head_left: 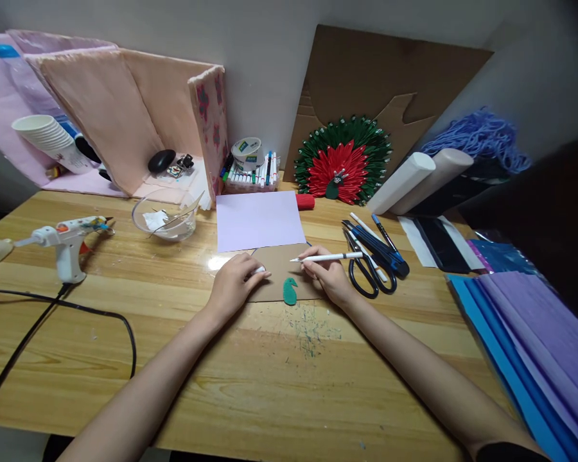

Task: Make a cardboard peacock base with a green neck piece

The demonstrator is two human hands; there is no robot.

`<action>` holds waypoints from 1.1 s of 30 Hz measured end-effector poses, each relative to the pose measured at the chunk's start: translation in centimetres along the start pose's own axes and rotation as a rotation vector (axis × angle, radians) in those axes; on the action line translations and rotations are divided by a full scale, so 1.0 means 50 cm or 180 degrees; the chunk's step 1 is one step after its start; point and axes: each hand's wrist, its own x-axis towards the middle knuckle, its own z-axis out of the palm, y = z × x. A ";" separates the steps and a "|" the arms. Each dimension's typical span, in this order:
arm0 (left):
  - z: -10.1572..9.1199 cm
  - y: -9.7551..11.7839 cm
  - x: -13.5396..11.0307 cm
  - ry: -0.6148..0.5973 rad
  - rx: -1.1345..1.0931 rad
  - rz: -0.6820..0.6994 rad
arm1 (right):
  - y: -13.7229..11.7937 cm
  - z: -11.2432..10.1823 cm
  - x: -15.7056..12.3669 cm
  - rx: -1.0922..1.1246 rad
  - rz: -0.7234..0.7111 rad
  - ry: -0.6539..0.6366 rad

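A slim white pencil is held in my right hand, its pointed tip toward the left, over a piece of brown cardboard. My left hand rests at the cardboard's left side, fingers curled, with a small white piece at the thumb and fingertips; its kind is unclear. Between both hands, a green bird-shaped cutout lies at the cardboard's near edge. A pale purple sheet lies just behind the cardboard. Black-handled scissors are to the right of my right hand.
At left are a glue gun, its cord and a clear bowl. Behind stand a box of markers and a red-green peacock craft. A utility knife, phone and folded sheets lie at right.
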 end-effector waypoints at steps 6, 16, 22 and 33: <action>0.010 0.023 -0.013 -0.0221 0.0096 0.0202 | -0.010 0.004 -0.013 0.0241 0.0048 -0.0515; 0.011 0.041 -0.019 -0.0427 0.0119 0.0240 | -0.021 -0.001 -0.017 -0.0400 -0.0234 -0.0884; 0.014 0.051 -0.026 -0.0472 0.0074 0.0313 | -0.016 0.006 -0.023 -0.0612 -0.0188 -0.1008; -0.012 0.112 -0.058 -0.1520 -0.1272 0.0404 | -0.074 0.018 -0.080 -0.0951 -0.1349 -0.1470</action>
